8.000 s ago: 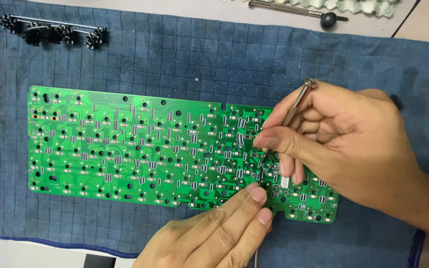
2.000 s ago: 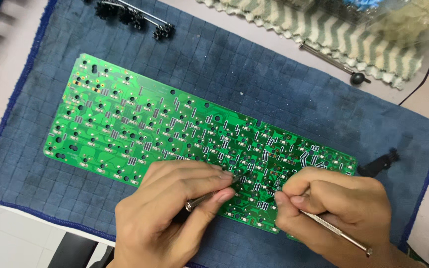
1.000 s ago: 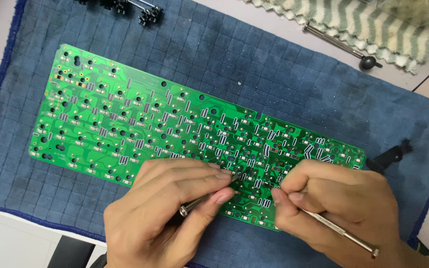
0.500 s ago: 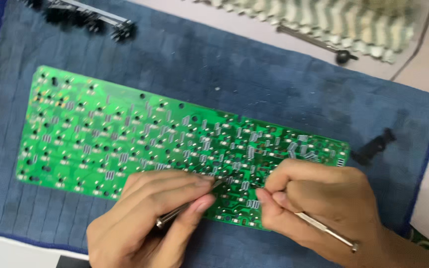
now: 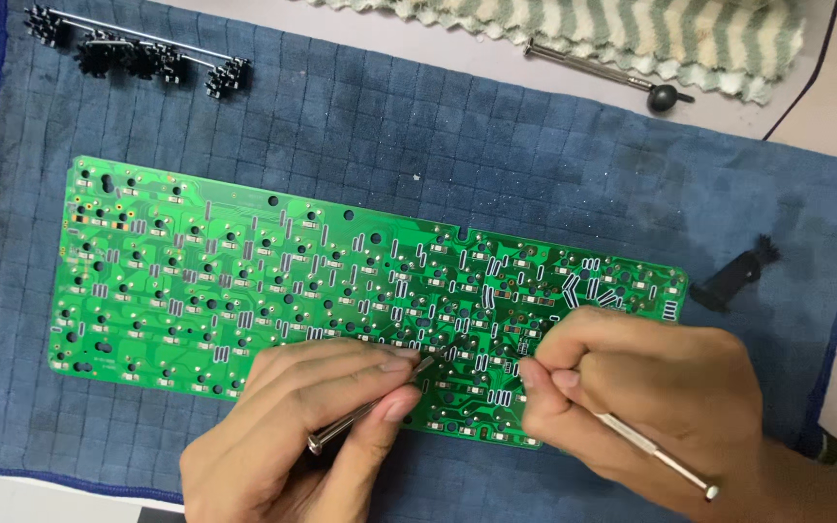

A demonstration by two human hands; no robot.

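The left hand (image 5: 307, 431) pinches a thin metal tool (image 5: 370, 407) between thumb and fingers. The tip of this tool touches the green board (image 5: 244, 281) just past the fingertips. The right hand (image 5: 646, 392) is closed tight around a second thin metal tool (image 5: 656, 455). Its long end sticks out behind the hand, and its tip is hidden under the fingers, so I cannot tell just where it touches. Both hands rest on the near right part of the board, close together but not touching.

The board is long and flat, with many small holes and little grey parts. It stretches far off to the left of the left hand. It lies on a dark blue cloth (image 5: 535, 155), which covers the surface.

A small black piece (image 5: 733, 276) lies on the cloth just beyond the right hand. Far past both hands, a slim screwdriver with a black knob (image 5: 603, 70) lies by a striped green and white towel (image 5: 632, 29). Far beyond the left hand sits a metal bar with black clips (image 5: 138, 53).
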